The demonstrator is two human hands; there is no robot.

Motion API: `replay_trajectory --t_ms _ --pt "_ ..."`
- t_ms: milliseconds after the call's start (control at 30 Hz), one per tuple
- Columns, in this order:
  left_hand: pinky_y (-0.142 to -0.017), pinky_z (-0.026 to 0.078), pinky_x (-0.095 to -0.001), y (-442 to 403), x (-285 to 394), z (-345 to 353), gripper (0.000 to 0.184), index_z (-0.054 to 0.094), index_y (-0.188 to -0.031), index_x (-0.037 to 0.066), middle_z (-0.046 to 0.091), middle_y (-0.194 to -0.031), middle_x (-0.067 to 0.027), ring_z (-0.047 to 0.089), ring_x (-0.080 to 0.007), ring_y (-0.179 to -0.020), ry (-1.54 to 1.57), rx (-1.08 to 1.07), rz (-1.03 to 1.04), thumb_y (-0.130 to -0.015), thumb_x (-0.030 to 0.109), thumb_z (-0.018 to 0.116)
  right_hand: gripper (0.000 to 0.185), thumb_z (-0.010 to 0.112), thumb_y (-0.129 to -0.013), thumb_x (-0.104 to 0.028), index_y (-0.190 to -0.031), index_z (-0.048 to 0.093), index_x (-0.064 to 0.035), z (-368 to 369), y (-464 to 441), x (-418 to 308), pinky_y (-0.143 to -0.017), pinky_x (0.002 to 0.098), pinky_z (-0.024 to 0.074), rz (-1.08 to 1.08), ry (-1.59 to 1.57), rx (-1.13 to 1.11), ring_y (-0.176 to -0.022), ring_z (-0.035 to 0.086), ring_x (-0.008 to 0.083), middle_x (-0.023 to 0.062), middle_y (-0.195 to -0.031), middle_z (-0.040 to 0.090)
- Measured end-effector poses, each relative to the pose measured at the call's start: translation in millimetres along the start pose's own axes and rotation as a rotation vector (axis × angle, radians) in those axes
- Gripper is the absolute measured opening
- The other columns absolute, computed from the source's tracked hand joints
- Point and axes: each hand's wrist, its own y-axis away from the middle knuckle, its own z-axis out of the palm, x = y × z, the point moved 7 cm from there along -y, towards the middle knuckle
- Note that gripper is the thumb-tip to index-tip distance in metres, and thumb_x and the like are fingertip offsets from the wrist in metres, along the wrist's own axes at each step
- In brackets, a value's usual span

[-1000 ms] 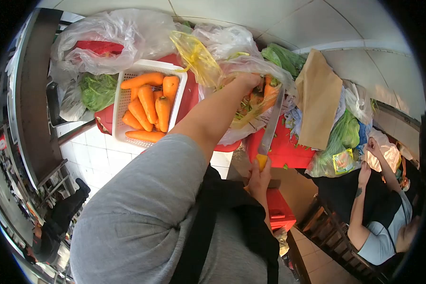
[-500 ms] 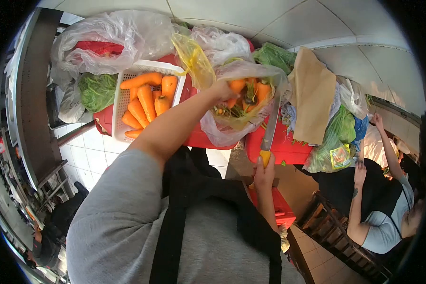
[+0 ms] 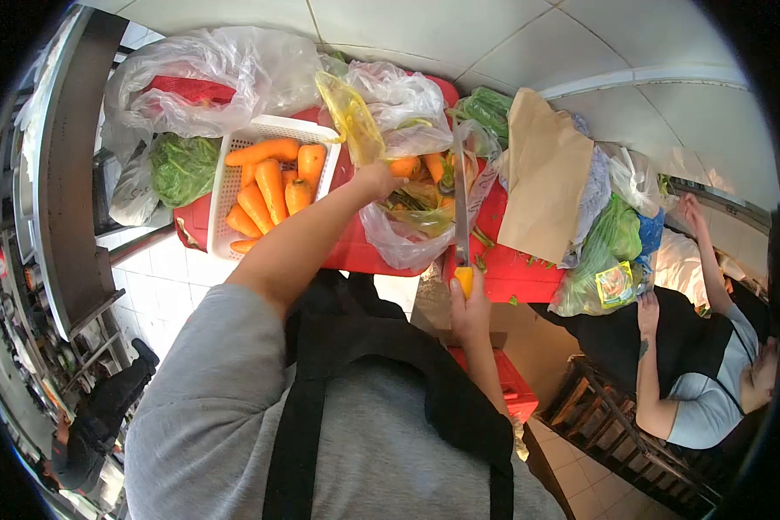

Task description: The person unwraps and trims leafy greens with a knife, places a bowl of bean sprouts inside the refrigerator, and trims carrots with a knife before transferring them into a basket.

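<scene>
My right hand [image 3: 471,316] is closed round the yellow handle of a knife [image 3: 461,204]. Its long blade points away from me, over the right side of an open plastic bag [image 3: 407,245]. At the bag's left edge, my left hand [image 3: 378,181] has its fingers closed on an orange carrot [image 3: 404,167]; part of the grip is hidden. More carrots [image 3: 433,165] with green tops lie inside the bag. Left of my forearm, a white perforated basket [image 3: 220,186] holds several trimmed carrots [image 3: 270,186].
Red surfaces [image 3: 503,277] lie under the bags. Brown paper [image 3: 542,173] and bagged greens [image 3: 620,238] are on the right, a leafy bag [image 3: 185,169] on the left. Tiled wall [image 3: 390,30] rises behind. Another person [image 3: 702,399] works at far right; someone in dark clothes [image 3: 104,420] is at lower left.
My left hand has drawn left toward the bag's edge with a carrot. The knife has shifted left and now stands more upright in view, across the bag's right side.
</scene>
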Motion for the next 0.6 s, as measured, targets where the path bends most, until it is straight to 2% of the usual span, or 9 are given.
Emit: replay_trajectory --t_ms 100,200,300,400,500,600 --pt "-0.054 0.048 -0.0294 77 13 -22 0.051 0.051 -0.122 0.006 0.06 -0.078 -0.0083 0.055 -0.0169 -0.058 0.41 -0.193 0.117 -0.084 0.036 0.068 0.047 0.052 -0.093 -0.027 -0.13 0.041 -0.0008 -3 5 -3 -0.078 0.0471 0.048 0.111 0.011 -0.079 -0.094 0.06 0.0449 0.0289 -0.1 0.061" --pt "-0.043 0.036 -0.0241 109 -1 -32 0.041 0.046 -0.113 0.006 0.053 -0.074 -0.003 0.046 -0.0107 -0.052 0.579 -0.222 0.146 -0.088 0.033 0.065 0.046 0.053 -0.092 -0.027 -0.13 0.041 -0.0025 -7 11 -12 -0.077 0.0487 0.0477 0.072 0.038 -0.039 -0.093 0.06 0.0459 0.0292 -0.101 0.06" --pt "-0.041 0.03 -0.0231 110 -11 -22 0.041 0.042 -0.116 0.007 0.049 -0.074 -0.0014 0.041 -0.0088 -0.049 0.723 -0.346 0.078 -0.09 0.03 0.063 0.046 0.054 -0.091 -0.028 -0.128 0.042 -0.0035 4 18 -27 -0.075 0.05 0.0477 0.002 0.089 -0.119 -0.09 0.06 0.046 0.0283 -0.099 0.061" --pt "-0.041 0.028 -0.0228 107 -15 -6 0.041 0.042 -0.116 0.007 0.046 -0.072 0.0 0.039 -0.0076 -0.05 0.839 -0.436 0.034 -0.089 0.029 0.064 0.045 0.054 -0.091 -0.029 -0.128 0.042 -0.0066 25 18 -31 -0.073 0.0517 0.0475 -0.174 0.04 -0.203 -0.087 0.061 0.0465 0.0276 -0.095 0.062" --pt "-0.041 0.028 -0.0245 111 -22 -6 0.041 0.045 -0.116 0.006 0.047 -0.074 0.0005 0.037 -0.0079 -0.049 0.874 -0.465 0.055 -0.088 0.029 0.065 0.046 0.054 -0.091 -0.031 -0.13 0.04 -0.0102 29 12 -3 -0.073 0.0524 0.0469 0.033 0.021 -0.285 -0.087 0.06 0.0467 0.0272 -0.093 0.062" --pt "-0.044 0.031 -0.026 95 -32 -12 0.035 0.056 -0.104 0.004 0.05 -0.073 -0.0006 0.039 -0.0091 -0.05 0.542 -0.331 0.115 -0.087 0.032 0.066 0.044 0.052 -0.092 -0.034 -0.129 0.04 -0.0131 17 5 27 -0.071 0.0536 0.0461 0.111 0.093 -0.196 -0.087 0.06 0.0478 0.028 -0.093 0.062"
